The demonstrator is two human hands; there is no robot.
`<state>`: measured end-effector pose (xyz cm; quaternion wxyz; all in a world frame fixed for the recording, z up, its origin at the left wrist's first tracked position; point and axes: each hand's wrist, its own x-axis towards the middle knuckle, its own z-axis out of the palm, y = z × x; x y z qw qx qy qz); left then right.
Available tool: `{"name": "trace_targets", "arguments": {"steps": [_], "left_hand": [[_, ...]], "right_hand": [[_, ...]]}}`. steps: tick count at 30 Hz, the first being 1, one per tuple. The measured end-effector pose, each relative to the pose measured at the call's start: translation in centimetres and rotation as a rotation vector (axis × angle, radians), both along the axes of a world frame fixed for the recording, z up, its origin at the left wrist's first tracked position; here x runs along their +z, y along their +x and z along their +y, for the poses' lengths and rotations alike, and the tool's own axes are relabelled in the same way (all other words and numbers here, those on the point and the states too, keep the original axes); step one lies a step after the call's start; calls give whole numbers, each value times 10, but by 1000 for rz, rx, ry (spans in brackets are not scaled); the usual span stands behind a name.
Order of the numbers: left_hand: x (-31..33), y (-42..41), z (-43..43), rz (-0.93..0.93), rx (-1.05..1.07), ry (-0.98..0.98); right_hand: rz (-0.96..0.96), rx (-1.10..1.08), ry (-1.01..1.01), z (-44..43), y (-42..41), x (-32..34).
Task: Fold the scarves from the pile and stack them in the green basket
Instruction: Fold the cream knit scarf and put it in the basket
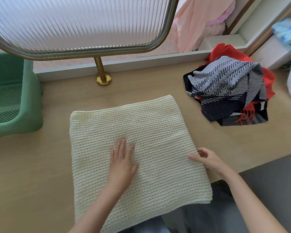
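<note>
A cream knitted scarf (133, 132) lies folded on the wooden table (40, 174), in front of the person, and its near part hangs a little over the table edge. The left hand (123, 163) rests flat on the scarf, near its middle, with the fingers straight and together. The right hand (208, 158) is at the right edge of the scarf with the fingers curled and the thumb touching the edge; I cannot tell if it really pinches the fabric. The green basket (34, 101) stands on the table at the far left, well apart from the scarf. The pile of scarves (228, 88), red, navy and with a zigzag pattern, is at the far right of the table. A ribbed panel (74, 22) in a brass frame stands behind on a brass foot (103, 79)
</note>
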<state>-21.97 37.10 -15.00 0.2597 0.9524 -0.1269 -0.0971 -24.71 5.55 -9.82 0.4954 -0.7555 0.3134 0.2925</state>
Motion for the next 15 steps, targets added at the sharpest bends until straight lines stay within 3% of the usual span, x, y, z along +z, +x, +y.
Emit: {"name": "trace_targets", "arguments": {"steps": [4,7,10,13,15], "left_hand": [[-17,-13,4,33,-97,205],[1,-2,-7,135,-34,175],[38,6,-33,216,155,-219],[73,3,-69,637,316,-651],[82,-2,-86,802,364,-724]], "right_hand": [[-8,-66,68,-1,-39,-4],[-100,-218,176,9,-52,4],[-197,-254,330,28,-54,23],[-259,-188,419,58,-55,37],[-280,-151,395,81,-60,37]]}}
